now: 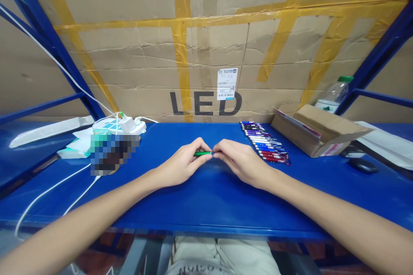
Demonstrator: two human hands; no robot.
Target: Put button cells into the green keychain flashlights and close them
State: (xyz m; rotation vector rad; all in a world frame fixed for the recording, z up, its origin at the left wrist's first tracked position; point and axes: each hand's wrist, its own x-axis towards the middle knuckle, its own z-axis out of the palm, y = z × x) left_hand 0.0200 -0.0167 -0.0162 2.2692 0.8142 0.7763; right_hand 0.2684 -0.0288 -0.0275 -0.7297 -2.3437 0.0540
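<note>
In the middle of the head view, a slim green keychain flashlight (202, 153) lies crosswise between my two hands above the blue table. My left hand (180, 165) is closed on its body with thumb and fingers. The fingertips of my right hand (239, 161) pinch its silvery right end; whether they also hold a small separate part is hidden. Right of my right hand is a row of similar keychain flashlights (263, 142) with carabiner clips, in purple, black, silver, blue and red, lying side by side.
An open cardboard box (318, 131) stands at the right, near a black computer mouse (363, 165) and a plastic bottle (335, 92). At the left are a white power strip (137, 127), cables, a tissue pack (75, 148) and a pixelated object. Large taped cardboard (145, 64) closes off the back.
</note>
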